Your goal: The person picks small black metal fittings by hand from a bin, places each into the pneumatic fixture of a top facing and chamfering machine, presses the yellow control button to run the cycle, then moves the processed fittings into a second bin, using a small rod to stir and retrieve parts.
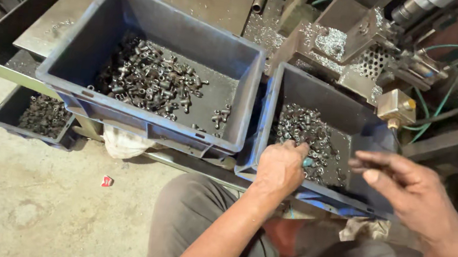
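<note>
My left hand (280, 168) digs into the small metal fittings (305, 133) in the right blue crate (324, 87), fingers closed on some. My right hand (404, 189) hovers beside, fingers loosely open. Further left sits the larger blue crate (110, 19) of fittings.

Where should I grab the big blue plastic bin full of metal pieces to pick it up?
Grip the large blue plastic bin under its thick folded rim, one hand on each short end, coming in from the sides. The rim juts out like a ledge, and the dark metal fittings inside probably make it heavy, so use both hands.
</note>
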